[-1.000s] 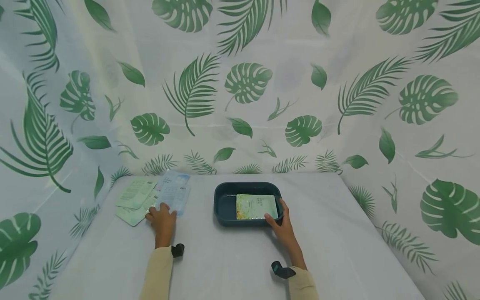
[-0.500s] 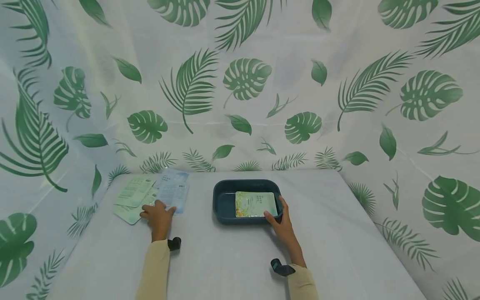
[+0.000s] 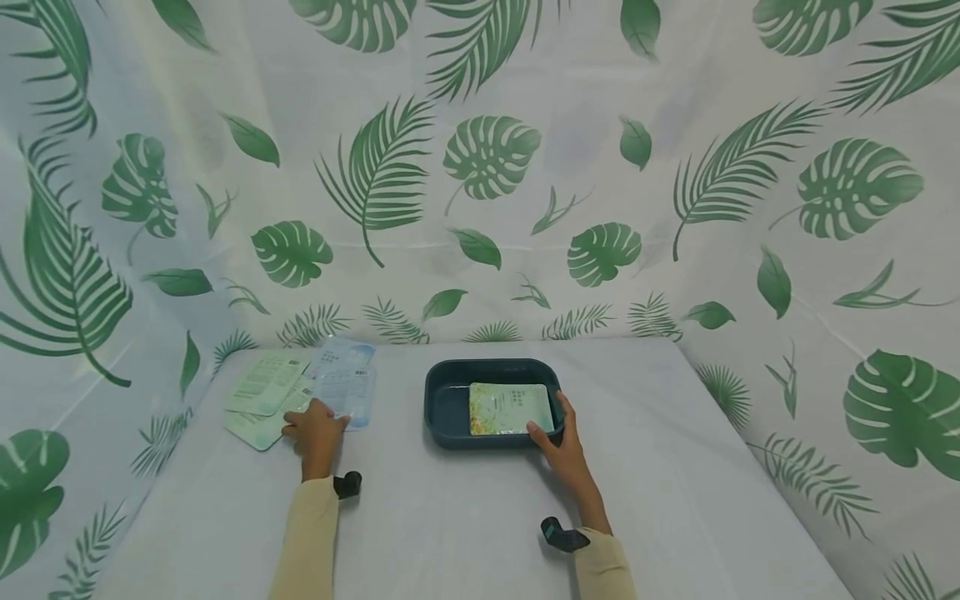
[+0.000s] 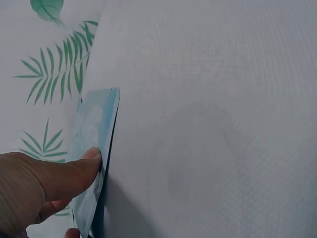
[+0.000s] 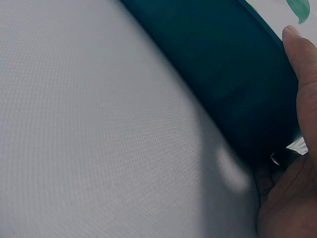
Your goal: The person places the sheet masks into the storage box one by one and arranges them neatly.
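Note:
My left hand lies over the front of a spread of flat face mask sachets, thumb and fingers apart. Its thumb touches a light blue sachet, its fingers the lower green sachet. In the left wrist view the thumb rests on the blue sachet, whose edge shows a shadow along the table. My right hand grips the front right corner of a dark teal tray, thumb at the rim. Inside the tray, at its right, lies a green sachet with yellow flowers.
Another green sachet overlaps the lower one at the left. The white-covered table runs back to a leaf-patterned curtain, which also closes off both sides. Black wrist cameras sit at the cuffs of both sleeves.
My left hand has shifted slightly left over the sachets and its fingers have spread a little. The right hand and the tray stay in place; the head view has tilted slightly.

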A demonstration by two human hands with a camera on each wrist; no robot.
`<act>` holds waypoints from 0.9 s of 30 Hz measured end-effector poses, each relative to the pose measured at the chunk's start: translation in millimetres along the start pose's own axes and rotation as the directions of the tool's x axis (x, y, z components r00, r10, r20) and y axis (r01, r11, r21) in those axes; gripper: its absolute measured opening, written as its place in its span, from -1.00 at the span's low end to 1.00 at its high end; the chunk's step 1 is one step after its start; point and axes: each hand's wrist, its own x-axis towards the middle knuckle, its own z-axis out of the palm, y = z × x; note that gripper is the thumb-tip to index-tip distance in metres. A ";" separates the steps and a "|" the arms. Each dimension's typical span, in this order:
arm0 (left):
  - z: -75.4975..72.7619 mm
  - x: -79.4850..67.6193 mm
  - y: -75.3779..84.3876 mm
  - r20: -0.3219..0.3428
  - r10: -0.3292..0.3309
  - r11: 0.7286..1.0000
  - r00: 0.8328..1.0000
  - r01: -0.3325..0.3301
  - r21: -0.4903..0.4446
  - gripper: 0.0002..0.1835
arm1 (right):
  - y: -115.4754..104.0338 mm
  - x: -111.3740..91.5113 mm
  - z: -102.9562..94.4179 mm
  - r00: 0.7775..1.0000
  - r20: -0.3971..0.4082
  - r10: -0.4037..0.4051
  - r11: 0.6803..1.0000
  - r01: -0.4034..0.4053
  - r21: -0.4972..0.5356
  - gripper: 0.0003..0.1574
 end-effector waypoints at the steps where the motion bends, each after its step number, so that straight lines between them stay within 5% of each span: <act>1: -0.6 -0.2 0.3 0.001 0.000 1.000 1.000 0.000 -0.008 -0.67 | -0.1 0.0 -0.1 1.000 -0.004 -0.001 1.000 0.001 0.000 0.08; 19: -1.2 3.6 -3.0 0.046 -0.001 1.000 0.999 0.000 0.019 -0.75 | -5.2 -3.3 1.7 1.000 0.008 0.004 1.000 -0.005 0.003 0.08; 27: -0.8 4.6 -11.5 0.024 0.077 0.996 0.997 -0.076 -0.041 -0.72 | -2.9 -1.9 1.2 1.000 0.000 -0.003 1.000 0.003 -0.013 0.07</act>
